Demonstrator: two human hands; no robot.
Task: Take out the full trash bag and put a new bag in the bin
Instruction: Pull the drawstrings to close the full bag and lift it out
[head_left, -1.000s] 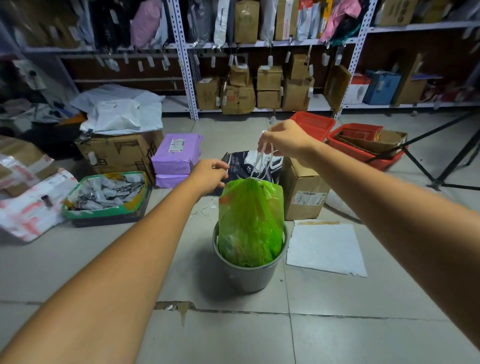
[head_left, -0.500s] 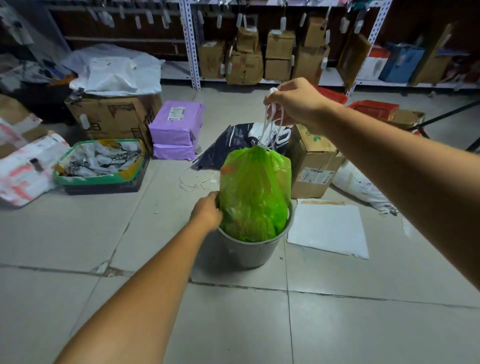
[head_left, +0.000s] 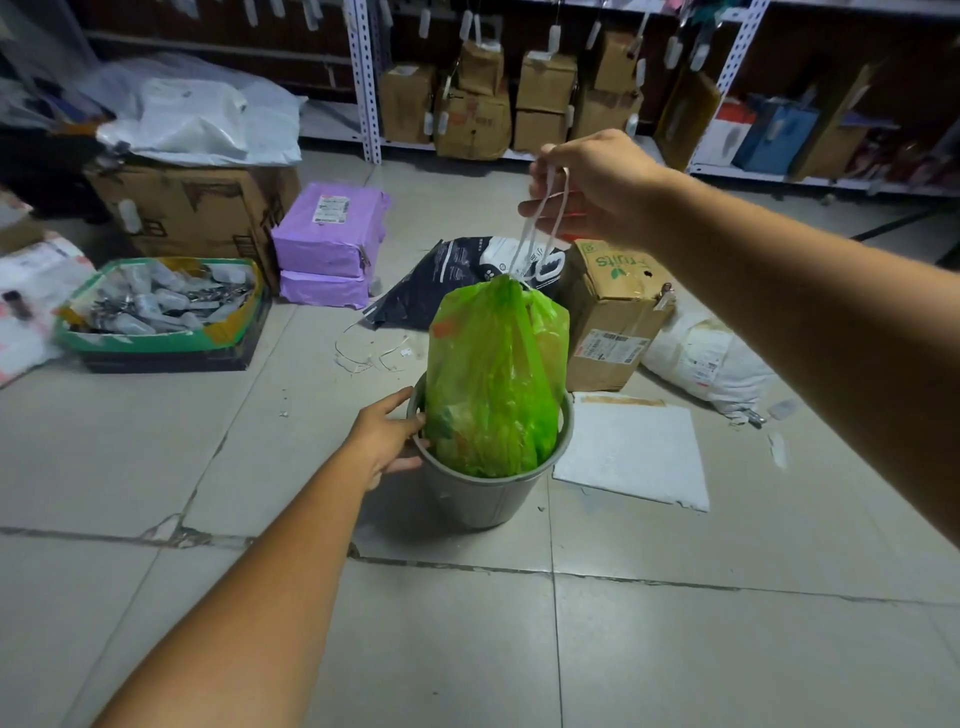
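Observation:
A full green trash bag (head_left: 493, 374) stands partly raised out of a small grey bin (head_left: 483, 493) on the tiled floor. Its top is gathered tight by a white drawstring (head_left: 540, 234). My right hand (head_left: 597, 187) is above the bag and grips the drawstring loops, which are pulled taut. My left hand (head_left: 387, 436) grips the bin's left rim, thumb over the edge and fingers on the outside wall. The bag's lower part is still inside the bin.
A white flat board (head_left: 634, 452) lies right of the bin, a cardboard box (head_left: 613, 317) and a black mailer bag (head_left: 452, 280) behind it. Purple parcels (head_left: 330, 234), a green tray of packets (head_left: 161, 306) and shelving with boxes (head_left: 519, 98) stand further back.
My left hand dropped from near the bag's top to the bin's left rim and took hold of it. My right hand raised the drawstring, lifting the bag higher out of the bin.

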